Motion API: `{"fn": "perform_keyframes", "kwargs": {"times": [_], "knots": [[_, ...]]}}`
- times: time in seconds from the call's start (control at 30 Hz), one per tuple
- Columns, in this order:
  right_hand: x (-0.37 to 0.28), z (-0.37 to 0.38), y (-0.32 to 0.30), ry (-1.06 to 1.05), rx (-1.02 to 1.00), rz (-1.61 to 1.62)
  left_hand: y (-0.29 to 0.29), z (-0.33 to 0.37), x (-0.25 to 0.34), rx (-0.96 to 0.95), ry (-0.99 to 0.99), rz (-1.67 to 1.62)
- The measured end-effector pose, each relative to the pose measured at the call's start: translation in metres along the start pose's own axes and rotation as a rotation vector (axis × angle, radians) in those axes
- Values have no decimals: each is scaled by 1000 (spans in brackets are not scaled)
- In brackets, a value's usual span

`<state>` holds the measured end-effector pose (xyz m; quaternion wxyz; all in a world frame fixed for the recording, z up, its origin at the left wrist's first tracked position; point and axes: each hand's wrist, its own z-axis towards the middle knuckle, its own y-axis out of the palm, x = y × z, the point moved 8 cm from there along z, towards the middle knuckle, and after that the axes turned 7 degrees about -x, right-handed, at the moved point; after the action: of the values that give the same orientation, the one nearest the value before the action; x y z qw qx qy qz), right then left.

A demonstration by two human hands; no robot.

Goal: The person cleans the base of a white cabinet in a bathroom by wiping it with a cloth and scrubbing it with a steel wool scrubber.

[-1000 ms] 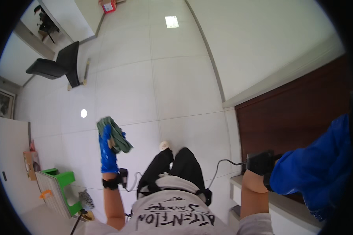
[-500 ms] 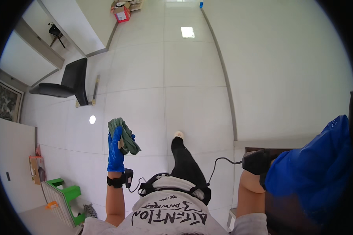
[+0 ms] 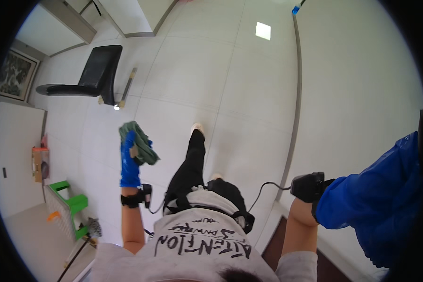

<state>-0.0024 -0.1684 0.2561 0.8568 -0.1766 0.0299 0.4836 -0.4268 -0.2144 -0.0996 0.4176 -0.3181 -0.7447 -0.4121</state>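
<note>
Green cloth [image 3: 145, 148], bunched in gloved left hand [image 3: 129, 152], fingers curled round it, above tiled floor [image 3: 183, 98]. Right hand [image 3: 371, 197], blue-covered: couldn't tell grip. Carrying step, I judged, legs [image 3: 191, 162] mid-stride; next move called for firm hold.

A black chair [image 3: 97, 70] stands on tiled floor [image 3: 188, 77], right of a framed picture [image 3: 15, 77].

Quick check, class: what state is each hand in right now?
Left hand: closed, holding a bunched green cloth.
Right hand: cannot be told whether open, closed or holding anything.
</note>
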Motion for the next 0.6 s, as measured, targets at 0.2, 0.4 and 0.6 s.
{"fn": "perform_keyframes", "kwargs": {"times": [0.2, 0.4, 0.6], "knots": [[-18, -48, 26, 42, 10, -90, -59, 42, 7, 28, -50, 36], [-1, -27, 3, 61, 48, -141, 16, 37, 24, -24, -47, 35], [-16, -69, 5, 58, 97, -188, 2, 61, -31, -140, -117, 47]]}}
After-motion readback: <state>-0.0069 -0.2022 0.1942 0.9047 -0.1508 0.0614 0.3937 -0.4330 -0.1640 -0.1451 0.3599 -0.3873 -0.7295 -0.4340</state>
